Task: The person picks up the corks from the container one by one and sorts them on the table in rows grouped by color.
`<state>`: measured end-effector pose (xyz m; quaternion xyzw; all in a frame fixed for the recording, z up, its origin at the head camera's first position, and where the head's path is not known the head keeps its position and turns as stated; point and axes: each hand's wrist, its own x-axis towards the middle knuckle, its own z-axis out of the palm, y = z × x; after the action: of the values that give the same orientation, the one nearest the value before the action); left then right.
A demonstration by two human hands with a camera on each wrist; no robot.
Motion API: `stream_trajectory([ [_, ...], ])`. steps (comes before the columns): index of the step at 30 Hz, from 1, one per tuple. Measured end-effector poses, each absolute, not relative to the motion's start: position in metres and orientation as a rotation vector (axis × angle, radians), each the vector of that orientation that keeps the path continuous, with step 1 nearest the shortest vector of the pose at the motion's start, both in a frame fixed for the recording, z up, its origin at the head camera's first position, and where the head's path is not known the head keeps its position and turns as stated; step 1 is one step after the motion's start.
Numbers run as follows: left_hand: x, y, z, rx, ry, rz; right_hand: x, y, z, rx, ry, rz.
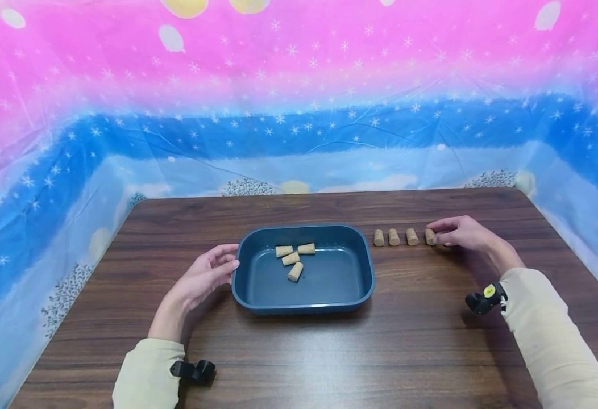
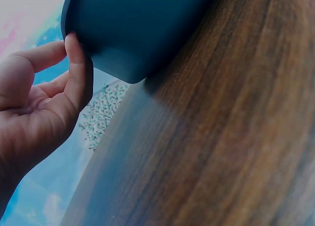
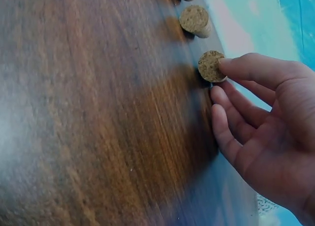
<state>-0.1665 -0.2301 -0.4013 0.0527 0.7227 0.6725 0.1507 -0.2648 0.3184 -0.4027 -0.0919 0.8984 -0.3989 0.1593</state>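
A cork (image 1: pixel 429 237), likely light, firm, best gripped round its sides, is pinched by the right hand (image 1: pixel 468 234), the tray (image 1: pixel 303 309) by the left hand (image 1: pixel 206 277).

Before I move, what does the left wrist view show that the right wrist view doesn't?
Only the left wrist view shows the blue container and the left hand at its edge.
Only the right wrist view shows the right hand pinching one cork, with two more corks beyond, one cut off by the frame.
Both show the wooden table and patterned cloth.
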Motion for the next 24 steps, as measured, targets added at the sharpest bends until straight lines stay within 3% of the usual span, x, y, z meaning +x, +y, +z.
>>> stream_trajectory([
  [24,-0.1658,-0.229,-0.4005,0.147,2.075,1.938,-0.265,0.3185,-0.4132,-0.264,2.607,-1.212],
])
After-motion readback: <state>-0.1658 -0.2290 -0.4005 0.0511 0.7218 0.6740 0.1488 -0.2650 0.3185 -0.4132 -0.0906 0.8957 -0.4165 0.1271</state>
